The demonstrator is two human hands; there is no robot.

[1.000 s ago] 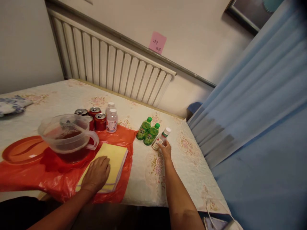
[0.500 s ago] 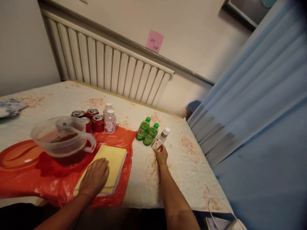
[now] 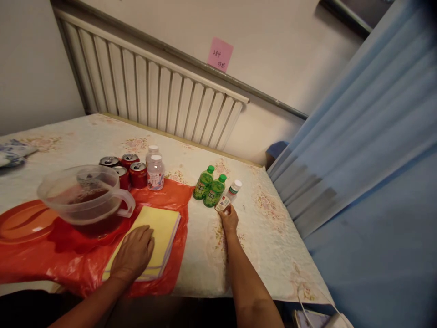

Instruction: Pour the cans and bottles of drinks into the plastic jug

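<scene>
My left hand (image 3: 134,253) lies flat, palm down, on a stack of folded yellow cloths (image 3: 160,228) with purple edging. The cloths rest on a red plastic sheet (image 3: 182,255). With its fingers closed, my right hand (image 3: 229,219) grips a small white box-like pack (image 3: 223,204) bearing a red mark; its lower part is hidden by the fingers. Just behind that pack stands a clear bottle with a white cap (image 3: 235,187). Two green bottles (image 3: 214,191) (image 3: 204,183) stand upright to its left.
On the left, a clear plastic jug (image 3: 82,207) holds dark liquid, beside an orange-red lid (image 3: 23,221). Several red cans (image 3: 138,176) and two white-capped bottles (image 3: 156,173) stand behind it. A radiator (image 3: 153,91) lines the wall; a blue curtain (image 3: 368,182) hangs right.
The camera view has shifted slightly. Both hands keep their places, the left on the cloths and the right on the small white pack.
</scene>
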